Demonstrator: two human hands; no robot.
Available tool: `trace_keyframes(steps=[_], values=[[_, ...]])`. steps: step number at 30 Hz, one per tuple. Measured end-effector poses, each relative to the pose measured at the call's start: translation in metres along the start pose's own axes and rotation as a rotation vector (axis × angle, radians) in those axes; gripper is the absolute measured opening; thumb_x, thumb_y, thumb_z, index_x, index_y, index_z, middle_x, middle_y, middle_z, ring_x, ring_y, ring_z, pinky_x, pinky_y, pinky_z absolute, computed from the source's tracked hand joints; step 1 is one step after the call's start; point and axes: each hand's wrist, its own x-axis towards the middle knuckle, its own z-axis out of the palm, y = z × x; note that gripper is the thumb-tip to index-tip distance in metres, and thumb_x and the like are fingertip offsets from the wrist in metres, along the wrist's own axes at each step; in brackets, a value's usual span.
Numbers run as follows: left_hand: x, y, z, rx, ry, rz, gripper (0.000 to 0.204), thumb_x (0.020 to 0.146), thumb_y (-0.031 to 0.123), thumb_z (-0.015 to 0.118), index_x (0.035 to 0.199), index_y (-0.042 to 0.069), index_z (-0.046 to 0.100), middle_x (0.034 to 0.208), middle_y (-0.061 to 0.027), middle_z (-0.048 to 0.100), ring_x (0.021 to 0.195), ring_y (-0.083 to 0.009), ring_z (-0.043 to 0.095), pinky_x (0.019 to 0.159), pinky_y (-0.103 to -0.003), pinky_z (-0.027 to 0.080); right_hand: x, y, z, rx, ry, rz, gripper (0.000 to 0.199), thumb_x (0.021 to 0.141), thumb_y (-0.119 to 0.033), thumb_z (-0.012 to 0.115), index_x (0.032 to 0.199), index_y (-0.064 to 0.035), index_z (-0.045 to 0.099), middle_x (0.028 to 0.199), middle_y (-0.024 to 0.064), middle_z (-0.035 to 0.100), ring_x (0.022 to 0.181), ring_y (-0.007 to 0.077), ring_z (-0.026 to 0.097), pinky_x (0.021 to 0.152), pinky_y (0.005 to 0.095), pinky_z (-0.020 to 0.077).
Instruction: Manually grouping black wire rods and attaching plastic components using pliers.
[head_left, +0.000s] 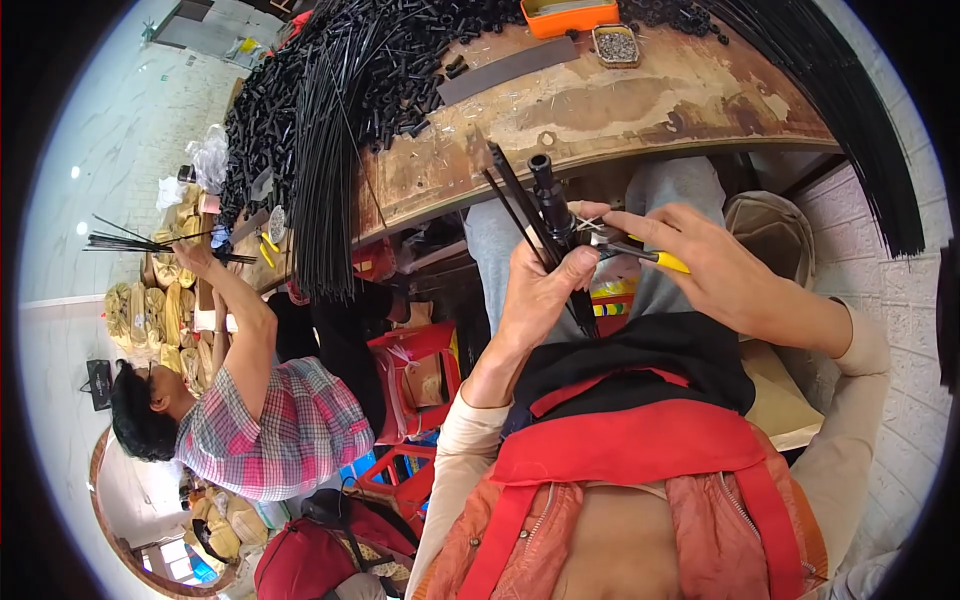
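Observation:
My left hand (pixel 535 295) is wrapped round a bundle of thin black rods (pixel 513 190) and an upright black tubular fitting (pixel 549 195) with an open top. Lower ends of the rods come out beneath my palm. In my right hand (pixel 715 262) lies a hand tool with a yellow handle (pixel 672 262) and a metal front part; its exact kind is partly hidden by my fingers. Its tip meets small silvery pieces (pixel 590 226) beside the fitting, where my right fingertips also reach. Both hands are together above my lap, in front of the table edge.
A worn wooden table (pixel 640 110) carries a heap of short black tubes (pixel 300 110), long black rods (pixel 335 170) hanging over its edge, a grey strip (pixel 508 72), an orange box (pixel 570 18) and a small dish of metal bits (pixel 615 47). A co-worker (pixel 270 420) sits at left, holding rods.

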Motion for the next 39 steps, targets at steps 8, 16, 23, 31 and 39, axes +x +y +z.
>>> trace_keyframes(steps=[8, 16, 23, 31, 39], values=[[-0.002, 0.001, -0.006, -0.023, -0.018, -0.031, 0.058, 0.086, 0.03, 0.072, 0.128, -0.004, 0.049, 0.068, 0.0012, 0.048, 0.059, -0.0091, 0.044, 0.054, -0.024, 0.036, 0.009, 0.004, -0.014, -0.31, -0.05, -0.059, 0.06, 0.084, -0.003, 0.06, 0.14, -0.0163, 0.044, 0.095, 0.0149, 0.055, 0.087, 0.0348, 0.056, 0.075, 0.0388, 0.0462], [-0.007, 0.009, -0.006, -0.121, -0.21, -0.079, 0.052, 0.087, 0.021, 0.072, 0.131, 0.001, 0.053, 0.086, 0.004, 0.062, 0.07, -0.002, 0.049, 0.061, -0.017, 0.039, 0.004, -0.018, -0.025, 0.714, -0.583, 0.601, 0.062, 0.074, -0.028, 0.08, 0.12, -0.0032, 0.048, 0.072, 0.0117, 0.062, 0.061, 0.0309, 0.061, 0.057, 0.0359, 0.0489], [-0.003, 0.001, -0.004, -0.014, -0.023, -0.032, 0.057, 0.089, 0.025, 0.069, 0.13, -0.006, 0.046, 0.069, -0.0002, 0.047, 0.059, -0.0094, 0.042, 0.055, -0.025, 0.036, -0.004, -0.01, -0.038, -0.526, 0.044, -0.24, 0.034, 0.092, -0.021, 0.058, 0.115, 0.002, 0.048, 0.075, 0.0124, 0.058, 0.064, 0.0336, 0.058, 0.064, 0.0404, 0.0481], [-0.011, 0.004, -0.007, 0.003, -0.127, -0.051, 0.044, 0.09, 0.022, 0.068, 0.125, -0.001, 0.057, 0.07, 0.0054, 0.051, 0.065, -0.0027, 0.045, 0.057, -0.018, 0.036, -0.006, -0.028, -0.057, 0.2, -0.501, 0.348, 0.043, 0.083, -0.023, 0.068, 0.11, 0.0039, 0.048, 0.068, 0.0143, 0.057, 0.054, 0.0328, 0.058, 0.053, 0.038, 0.0468], [-0.014, 0.012, 0.002, -0.024, -0.16, -0.043, 0.061, 0.088, 0.033, 0.069, 0.128, -0.009, 0.048, 0.071, -0.0006, 0.049, 0.062, -0.0098, 0.045, 0.057, -0.024, 0.037, 0.004, -0.044, -0.075, 0.19, -0.6, 0.387, 0.038, 0.088, -0.025, 0.064, 0.11, 0.0027, 0.048, 0.061, 0.0146, 0.057, 0.058, 0.0339, 0.06, 0.056, 0.0397, 0.0464]])
